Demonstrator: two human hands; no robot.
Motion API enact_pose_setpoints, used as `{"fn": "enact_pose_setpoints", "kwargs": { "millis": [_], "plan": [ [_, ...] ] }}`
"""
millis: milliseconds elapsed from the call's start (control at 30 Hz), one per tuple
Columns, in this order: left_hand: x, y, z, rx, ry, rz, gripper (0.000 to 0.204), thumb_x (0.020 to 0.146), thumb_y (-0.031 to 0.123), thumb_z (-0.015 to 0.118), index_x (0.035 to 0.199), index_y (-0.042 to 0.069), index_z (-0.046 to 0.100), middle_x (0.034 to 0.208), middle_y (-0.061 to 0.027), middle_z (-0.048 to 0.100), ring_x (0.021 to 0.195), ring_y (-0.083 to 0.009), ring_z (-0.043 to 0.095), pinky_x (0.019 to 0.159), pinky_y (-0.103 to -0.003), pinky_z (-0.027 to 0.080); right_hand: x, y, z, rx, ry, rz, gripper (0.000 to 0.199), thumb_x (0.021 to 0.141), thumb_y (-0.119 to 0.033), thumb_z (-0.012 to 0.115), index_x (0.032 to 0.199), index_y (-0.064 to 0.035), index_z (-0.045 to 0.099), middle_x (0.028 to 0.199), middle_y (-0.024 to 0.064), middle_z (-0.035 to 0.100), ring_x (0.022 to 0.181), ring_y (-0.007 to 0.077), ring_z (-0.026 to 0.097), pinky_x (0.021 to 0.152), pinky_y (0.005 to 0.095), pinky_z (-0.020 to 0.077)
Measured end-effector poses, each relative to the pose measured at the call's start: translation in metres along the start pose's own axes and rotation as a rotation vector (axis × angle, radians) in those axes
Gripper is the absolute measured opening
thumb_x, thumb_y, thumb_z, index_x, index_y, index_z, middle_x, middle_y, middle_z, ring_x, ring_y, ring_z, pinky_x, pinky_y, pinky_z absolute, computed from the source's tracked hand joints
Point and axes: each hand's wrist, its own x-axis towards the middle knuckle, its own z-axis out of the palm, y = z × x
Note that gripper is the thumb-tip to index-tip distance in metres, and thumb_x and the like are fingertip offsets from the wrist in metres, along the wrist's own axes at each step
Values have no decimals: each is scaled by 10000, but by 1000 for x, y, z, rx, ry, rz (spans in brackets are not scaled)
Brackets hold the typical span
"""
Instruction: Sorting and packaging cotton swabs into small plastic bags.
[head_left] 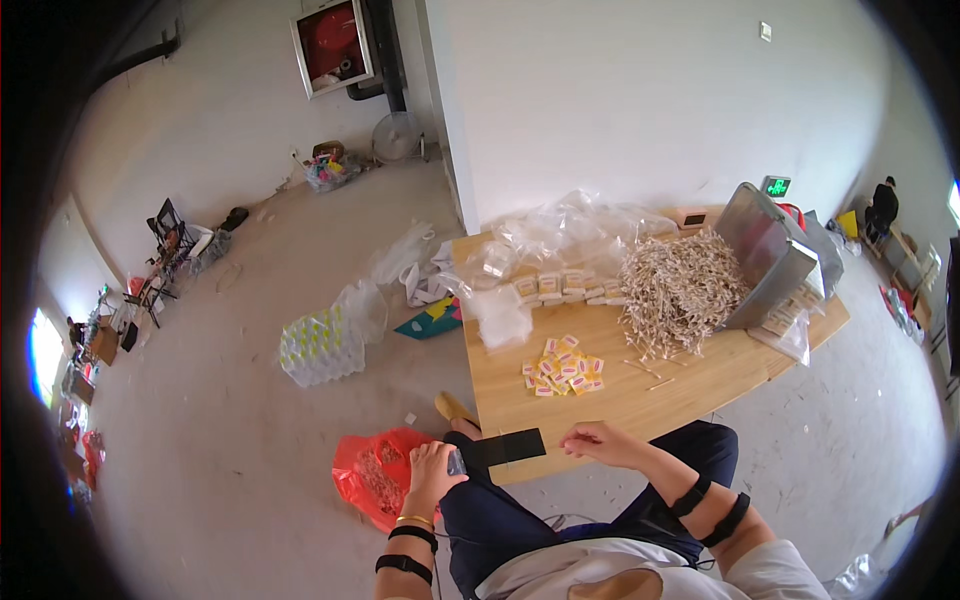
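Note:
My left hand [430, 473], at the table's near left corner, is closed around a small clear, greyish box [456, 463]. Below it, a red plastic bag [350, 472] of thin loose sticks lies open on the floor. My right hand [598, 443] hovers at the table's near edge, fingers curled together; anything in them is too small to make out. Between both hands, a flat black rectangle [515, 445] lies at the edge. Farther in are a pile of small yellow-and-white cards [565, 368] and a large heap of cotton swabs [685, 295].
A metal bin [752, 240] lies tilted on the wooden table [640, 405], behind the swabs. Clear plastic bags [575, 230] and a row of small packs [560, 287] line the table's back. A wrapped bundle of clear containers [322, 347] stands on the floor at left.

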Motion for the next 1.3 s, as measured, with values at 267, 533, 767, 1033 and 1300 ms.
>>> {"fn": "enact_pose_setpoints", "kwargs": {
  "millis": [267, 533, 767, 1033, 1300],
  "plan": [
    [16, 13, 13, -227, 50, 42, 725, 637, 414, 891, 1256, 171, 603, 1217, -69, 610, 1215, -305, 512, 1050, -478, 328, 4, 15, 0, 4, -25, 46, 245, 1009, -241, 626, 1105, -26, 696, 919, 31, 707, 836, 104, 638, 754, 272, 526],
    [36, 38, 2, -155, -23, 168, 751, 639, 451, 875, 1287, 171, 618, 1214, -30, 572, 1230, -266, 472, 1059, -466, 324, 8, 23, 1, -16, -43, 174, 275, 1033, -238, 596, 1170, -11, 670, 1023, 58, 705, 941, 118, 655, 843, 270, 539],
    [46, 84, 0, -13, 98, 179, 827, 678, 515, 833, 1320, 66, 568, 1351, -87, 488, 1276, -316, 430, 1115, -496, 284, 4, 45, -26, -213, 29, 102, 256, 968, -255, 667, 1135, -63, 684, 1033, 65, 713, 948, 163, 670, 845, 330, 529],
    [61, 166, 23, -213, 5, 411, 748, 887, 506, 662, 1407, -1, 484, 1456, -180, 407, 1351, -414, 370, 1121, -553, 294, -31, 116, -143, -865, 909, 274, 217, 792, -118, 687, 1009, -114, 684, 1102, 87, 647, 1133, 349, 549, 979, 462, 457],
    [108, 233, 61, -278, -81, 552, 736, 934, 520, 605, 1417, -18, 466, 1497, -205, 384, 1426, -413, 317, 1176, -558, 255, -6, 156, -171, -832, 865, 232, 197, 750, -131, 711, 944, -154, 683, 1035, 62, 581, 1110, 317, 526, 942, 440, 450]
  ]
}}
